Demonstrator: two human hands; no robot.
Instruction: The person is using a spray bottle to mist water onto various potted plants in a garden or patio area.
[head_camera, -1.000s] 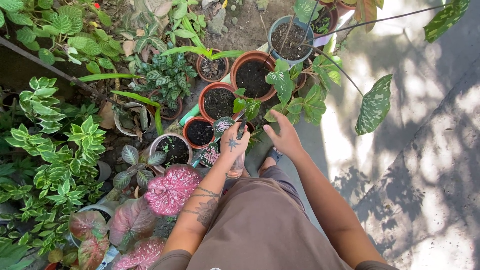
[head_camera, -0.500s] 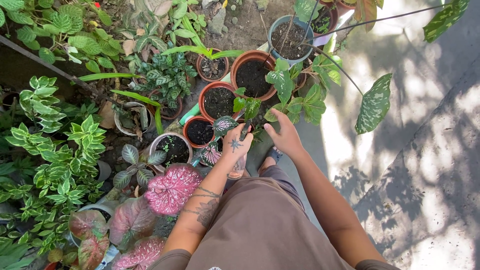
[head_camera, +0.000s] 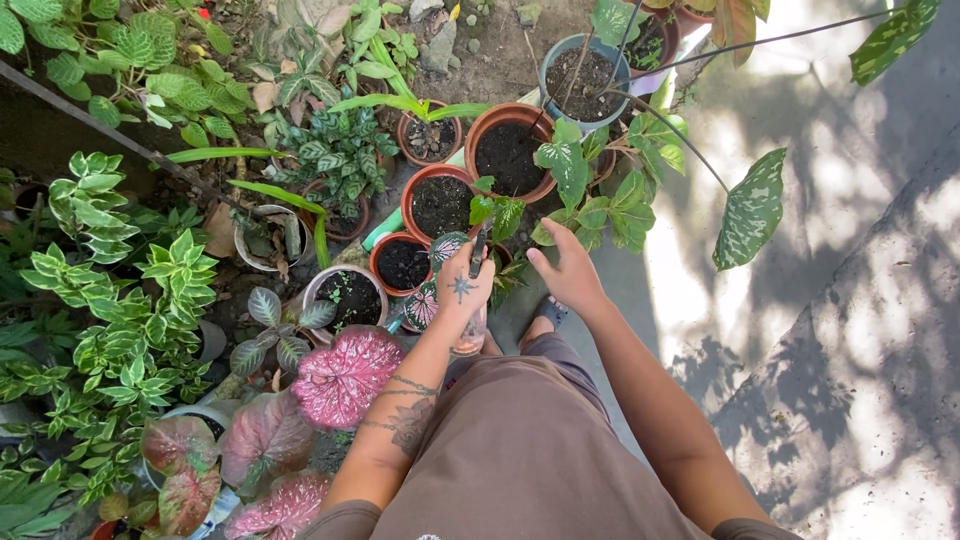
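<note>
The left hand (head_camera: 462, 290) grips a clear spray bottle (head_camera: 470, 335), its dark nozzle aimed at a small green plant (head_camera: 495, 210). The right hand (head_camera: 568, 270), fingers spread, touches leaves just right of it. Terracotta pots (head_camera: 440, 205) of dark soil stand beyond; pink-leaved plants (head_camera: 345, 375) sit near left.

1. The left hand (head_camera: 462, 290) is out in front, closed in a fist around something, with its back facing up.
2. The left arm is bent and has dark drawings on the skin.
3. The right hand (head_camera: 567, 268) is just to the right of it, open, with fingers stretched forward and thumb out.
4. The right arm reaches forward, nearly straight.
</note>
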